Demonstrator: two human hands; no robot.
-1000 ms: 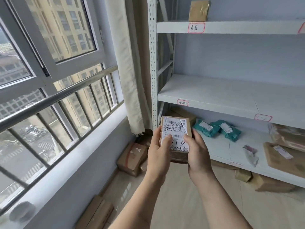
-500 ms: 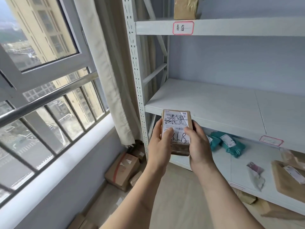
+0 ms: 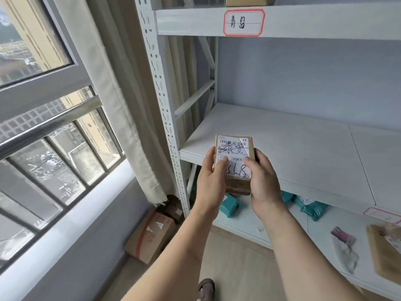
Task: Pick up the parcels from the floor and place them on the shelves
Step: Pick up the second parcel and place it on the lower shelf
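Both hands held one small brown parcel (image 3: 235, 164) in front of the white shelf unit (image 3: 167, 118), just before the front edge of its middle shelf (image 3: 293, 148) and near that shelf's left end. The left hand (image 3: 211, 185) gripped the parcel's left side, its thumb pressed on the white shipping label (image 3: 234, 158); the right hand (image 3: 263, 185) gripped the right side, thumb likewise on the label. The fingers of both hands were wrapped around the parcel, mostly hidden behind it. The parcel was tilted with its label facing the camera, handwritten black marks across the print.

The middle shelf behind the parcel lay bare. On the beam above it sat a red-bordered tag (image 3: 244, 22) with handwriting, and over that a brown box (image 3: 247, 1) showed at the frame's top edge. On the shelf below the middle one lay teal bags (image 3: 314, 208), partly hidden by the hands, and to their right a flat brown envelope (image 3: 384, 253). A cardboard box (image 3: 152, 237) with red tape rested on the floor at the foot of the shelf unit, under a hanging curtain (image 3: 121, 105).
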